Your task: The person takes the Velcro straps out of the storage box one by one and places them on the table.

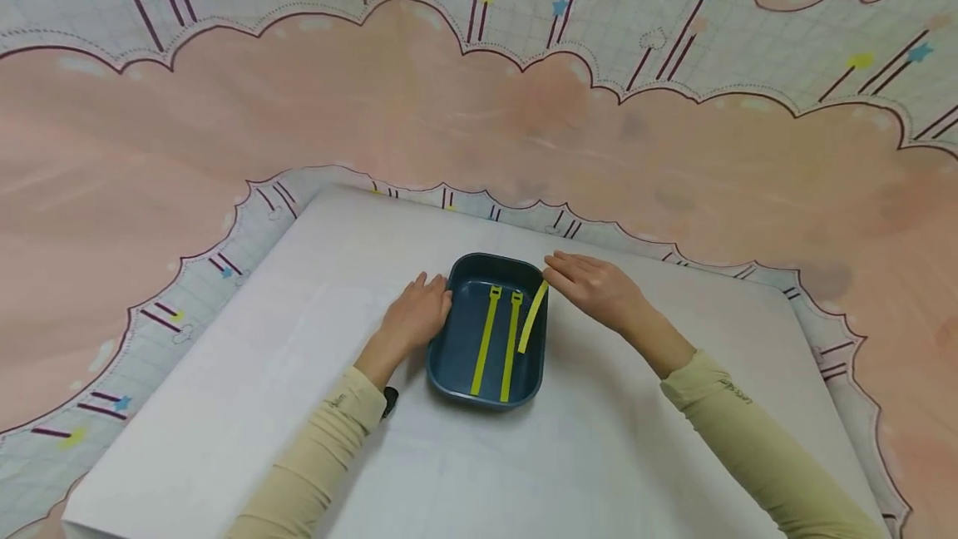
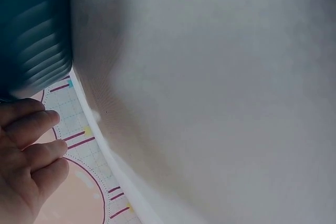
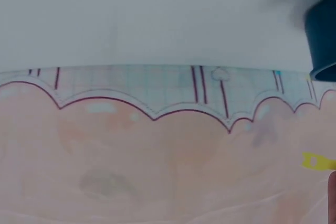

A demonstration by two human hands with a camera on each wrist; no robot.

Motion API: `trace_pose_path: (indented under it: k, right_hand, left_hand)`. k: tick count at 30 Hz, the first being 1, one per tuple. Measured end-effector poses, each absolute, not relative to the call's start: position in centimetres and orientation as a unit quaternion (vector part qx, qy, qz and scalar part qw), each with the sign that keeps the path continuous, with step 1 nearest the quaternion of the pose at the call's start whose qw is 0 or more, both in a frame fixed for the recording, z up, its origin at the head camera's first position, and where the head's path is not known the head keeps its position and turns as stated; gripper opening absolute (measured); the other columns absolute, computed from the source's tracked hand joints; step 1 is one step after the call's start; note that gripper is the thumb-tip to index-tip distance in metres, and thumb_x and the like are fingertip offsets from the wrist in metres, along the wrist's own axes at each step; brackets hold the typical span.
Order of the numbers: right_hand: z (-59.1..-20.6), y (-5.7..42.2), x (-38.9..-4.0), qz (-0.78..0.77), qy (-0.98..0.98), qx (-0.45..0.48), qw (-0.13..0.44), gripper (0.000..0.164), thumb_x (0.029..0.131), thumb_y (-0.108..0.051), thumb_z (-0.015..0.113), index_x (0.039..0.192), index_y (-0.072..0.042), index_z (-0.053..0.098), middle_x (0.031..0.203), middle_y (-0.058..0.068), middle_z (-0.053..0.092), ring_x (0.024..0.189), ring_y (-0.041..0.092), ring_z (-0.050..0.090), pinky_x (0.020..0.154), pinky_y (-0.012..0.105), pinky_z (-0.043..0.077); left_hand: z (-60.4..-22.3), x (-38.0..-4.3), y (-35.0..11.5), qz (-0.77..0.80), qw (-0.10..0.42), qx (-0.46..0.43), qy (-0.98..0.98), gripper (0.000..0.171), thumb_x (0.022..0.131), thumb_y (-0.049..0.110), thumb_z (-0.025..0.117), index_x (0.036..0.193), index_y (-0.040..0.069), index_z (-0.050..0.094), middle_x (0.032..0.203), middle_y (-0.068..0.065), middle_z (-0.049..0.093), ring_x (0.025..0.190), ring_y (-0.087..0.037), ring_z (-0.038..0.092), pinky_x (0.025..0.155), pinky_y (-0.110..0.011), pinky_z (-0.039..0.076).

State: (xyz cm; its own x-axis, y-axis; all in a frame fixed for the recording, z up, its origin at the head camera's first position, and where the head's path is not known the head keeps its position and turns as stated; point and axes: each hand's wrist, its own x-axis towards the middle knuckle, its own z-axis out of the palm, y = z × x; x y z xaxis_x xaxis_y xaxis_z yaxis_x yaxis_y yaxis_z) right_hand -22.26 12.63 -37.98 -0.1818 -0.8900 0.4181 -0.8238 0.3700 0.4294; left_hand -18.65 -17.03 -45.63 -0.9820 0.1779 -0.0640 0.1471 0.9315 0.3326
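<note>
A dark blue rectangular tray (image 1: pixel 441 356) with raised walls stands on the white table. Inside it, two yellow straps (image 1: pixel 486 339) with slotted heads lie side by side, heads toward the far end. At the tray's far right corner my right hand (image 1: pixel 595 285) pinches the upper end of a third yellow strap (image 1: pixel 532 318), which slants down over the tray's right side. Its slotted end (image 3: pixel 314 161) shows at the edge of the right wrist view. My left hand (image 1: pixel 414 316) touches the tray's left wall, its fingers (image 2: pixel 44 153) loosely bent beside it in the left wrist view.
The white tabletop (image 1: pixel 247 339) extends around the tray on all sides. A patterned cloth (image 1: pixel 337 98) with pink cloud shapes lies beyond the table's edges. Under the left sleeve a small black object (image 1: pixel 390 402) shows at the wrist.
</note>
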Motion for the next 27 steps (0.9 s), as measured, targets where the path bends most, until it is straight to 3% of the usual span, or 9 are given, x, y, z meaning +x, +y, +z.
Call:
trace_pose_path:
  k: [19, 27]
  right_hand:
    - [-39.3, 18.0, -21.3, 0.014, -0.804, 0.490, 0.337, 0.051, 0.070, 0.014, 0.077, 0.119, 0.004, 0.066, 0.115, 0.020, 0.069, 0.098, 0.033, 0.069, 0.076, 0.046, 0.057]
    - [-40.7, 18.8, -20.0, 0.151, -0.874, 0.372, 0.274, 0.038, 0.080, 0.012, 0.070, 0.116, 0.000, 0.068, 0.108, 0.016, 0.072, 0.087, 0.031, 0.071, 0.068, 0.043, 0.059]
  left_hand:
    - [-45.0, -19.0, -16.9, 0.173, 0.056, 0.072, 0.981, 0.051, 0.106, 0.028, 0.033, 0.146, -0.004, 0.040, 0.151, -0.018, 0.040, 0.144, -0.038, 0.025, 0.117, -0.050, 0.021]
    - [-45.0, -19.0, -16.9, 0.170, 0.063, 0.076, 0.980, 0.052, 0.107, 0.028, 0.032, 0.146, -0.004, 0.040, 0.152, -0.019, 0.038, 0.145, -0.038, 0.024, 0.117, -0.049, 0.020]
